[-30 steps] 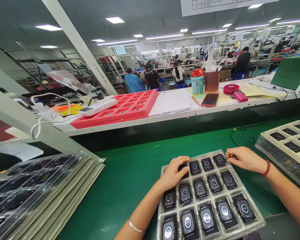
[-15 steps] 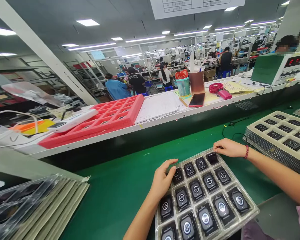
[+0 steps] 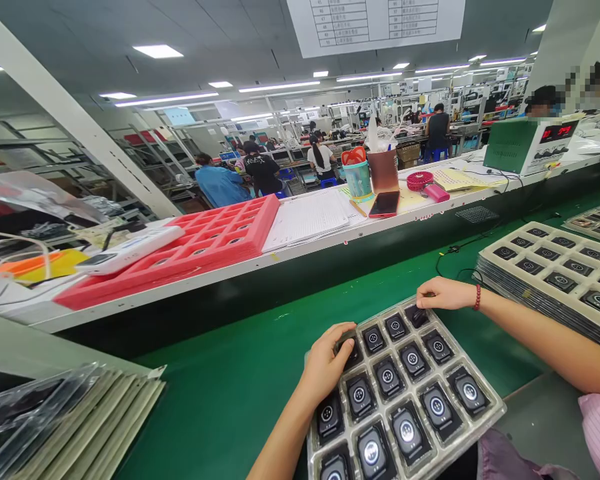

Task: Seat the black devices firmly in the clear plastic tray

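Observation:
A clear plastic tray (image 3: 457,408) lies tilted on the green bench, with a black smartwatch in each compartment. Most show their backs with round sensors, like the smartwatch (image 3: 407,432) near the front. My left hand (image 3: 325,365) is at the tray's far left corner, thumb and fingers closed around a smartwatch (image 3: 351,353), which they partly hide. At the far right corner my right hand (image 3: 444,293) pinches the edge of another smartwatch (image 3: 418,316), which sits tilted in its compartment. A red bead bracelet (image 3: 477,297) is on the right wrist.
A stack of watch trays (image 3: 545,275) stands at the right, and stacked trays (image 3: 95,420) lie at the left. Along the shelf behind are a red foam tray (image 3: 220,233), papers (image 3: 307,220), a phone (image 3: 384,204) and a green power supply (image 3: 511,147). People sit farther back.
The view has shifted slightly. The smartwatch at my right fingertips lay flat and now tilts in their pinch. My left fingers have closed more over the far left smartwatch, hiding its sensor.

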Available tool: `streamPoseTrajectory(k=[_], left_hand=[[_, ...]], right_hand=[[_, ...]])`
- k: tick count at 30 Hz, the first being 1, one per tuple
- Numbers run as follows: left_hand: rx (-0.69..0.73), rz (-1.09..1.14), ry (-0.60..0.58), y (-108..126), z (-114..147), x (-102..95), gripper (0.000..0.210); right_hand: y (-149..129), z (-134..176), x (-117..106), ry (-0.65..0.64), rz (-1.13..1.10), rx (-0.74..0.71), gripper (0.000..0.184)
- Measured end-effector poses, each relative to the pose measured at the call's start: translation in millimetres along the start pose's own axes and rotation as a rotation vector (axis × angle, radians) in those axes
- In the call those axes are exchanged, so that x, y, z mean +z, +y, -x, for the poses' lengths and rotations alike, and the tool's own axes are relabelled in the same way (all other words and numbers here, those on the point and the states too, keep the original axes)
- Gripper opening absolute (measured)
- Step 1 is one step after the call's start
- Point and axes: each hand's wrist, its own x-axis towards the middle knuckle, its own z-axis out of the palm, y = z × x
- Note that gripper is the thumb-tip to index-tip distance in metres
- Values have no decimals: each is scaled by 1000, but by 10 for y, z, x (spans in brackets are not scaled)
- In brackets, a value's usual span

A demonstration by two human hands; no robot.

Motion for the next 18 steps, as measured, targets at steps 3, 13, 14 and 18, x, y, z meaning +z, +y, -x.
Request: streamPoseTrajectory(k=[3, 13, 14, 18], left_hand=[[-1, -1, -4, -6, -4, 1, 31], [-7, 5, 1, -14, -3, 6, 31], [-11, 5, -2, -18, -2, 9, 31], [-14, 1, -13, -30, 4, 19, 31]], right_hand=[[-21, 9, 108, 149, 80, -12, 21], [-261, 320, 152, 414, 195, -89, 15], [-337, 408, 127, 357, 143, -72, 14], [-591, 768, 110, 17, 162, -20, 15]])
